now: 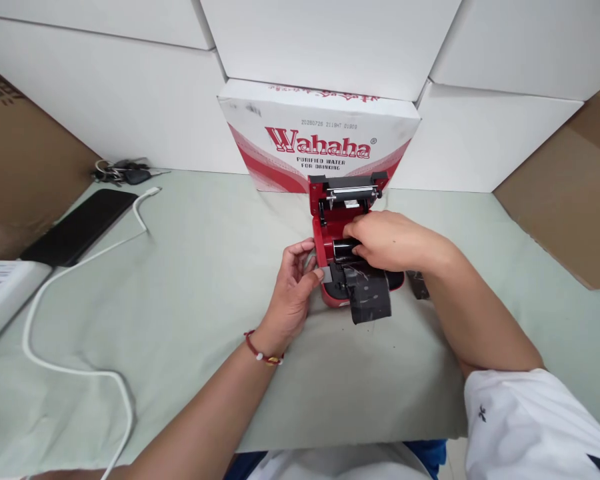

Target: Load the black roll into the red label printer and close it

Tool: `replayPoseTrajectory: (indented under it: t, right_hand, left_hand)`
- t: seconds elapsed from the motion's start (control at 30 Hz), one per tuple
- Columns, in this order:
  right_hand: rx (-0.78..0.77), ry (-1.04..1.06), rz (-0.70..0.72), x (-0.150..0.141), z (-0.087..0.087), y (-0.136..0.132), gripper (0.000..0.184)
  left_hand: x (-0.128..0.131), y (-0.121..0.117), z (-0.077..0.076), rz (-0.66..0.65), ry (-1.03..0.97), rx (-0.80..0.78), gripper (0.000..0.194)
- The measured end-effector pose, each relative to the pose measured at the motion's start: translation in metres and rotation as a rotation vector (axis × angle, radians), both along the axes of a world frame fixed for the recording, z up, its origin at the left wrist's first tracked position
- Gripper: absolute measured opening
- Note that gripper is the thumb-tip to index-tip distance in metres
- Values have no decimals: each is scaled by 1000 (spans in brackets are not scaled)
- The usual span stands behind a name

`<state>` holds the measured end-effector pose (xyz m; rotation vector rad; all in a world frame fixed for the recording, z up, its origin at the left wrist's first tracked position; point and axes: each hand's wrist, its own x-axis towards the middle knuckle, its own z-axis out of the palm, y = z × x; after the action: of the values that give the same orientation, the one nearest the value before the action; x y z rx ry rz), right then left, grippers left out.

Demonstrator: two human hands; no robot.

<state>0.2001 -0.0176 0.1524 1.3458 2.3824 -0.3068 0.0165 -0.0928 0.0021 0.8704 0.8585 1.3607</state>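
Observation:
A small red printer [325,248] stands on the pale green table cover [205,280], its lid [349,189] tipped up and open. My right hand [387,240] reaches into the open bay, fingers closed round a dark roll [344,249] there. A black strip [370,299] trails from the bay over the printer's front. My left hand [293,287] rests against the printer's left side, thumb and fingers curled on its edge. A red cord bracelet [263,353] circles my left wrist.
A Wahaha water carton [320,133] stands right behind the printer, with white boxes [105,93] stacked along the back. At left lie a black phone [80,225], a white cable [80,267], keys [123,172] and a white power strip [0,287]. Brown cardboard [565,193] leans at right.

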Motion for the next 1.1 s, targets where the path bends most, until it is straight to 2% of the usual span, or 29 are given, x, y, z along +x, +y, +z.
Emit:
replayPoseTrajectory:
  t: [0.13, 0.23, 0.33, 0.43, 0.5, 0.57, 0.77, 0.87, 0.97, 1.1]
  right_hand:
    - [-29, 18, 39, 6, 3, 2, 30]
    - [-5, 255, 23, 13, 14, -3, 35]
    - [244, 573, -95, 19, 22, -9, 43]
    - [504, 659, -134, 21, 18, -8, 50]
    - [519, 629, -92, 22, 15, -5, 56]
    - [445, 578, -48, 24, 16, -4, 54]
    - [216, 331, -26, 34, 43, -26, 43]
    - [60, 157, 43, 32, 49, -34, 40]
    - [68, 65, 84, 23, 48, -38, 35]
    - [127, -32, 139, 9, 47, -38, 25]
  left_hand:
    - [2, -1, 1, 15, -1, -15, 54]
    - [2, -2, 1, 28, 21, -13, 50]
    - [2, -2, 1, 21, 32, 2, 48]
    - [3, -2, 1, 10, 9, -6, 50]
    - [3, -2, 2, 21, -2, -10, 53]
    - [3, -2, 1, 37, -6, -2, 56]
    - [3, -7, 1, 80, -1, 10, 70]
    - [1, -9, 6, 71, 54, 53, 61]
    - [1, -11, 11, 48, 162, 135, 55]
    - [0, -14, 10, 45, 210, 136, 57]
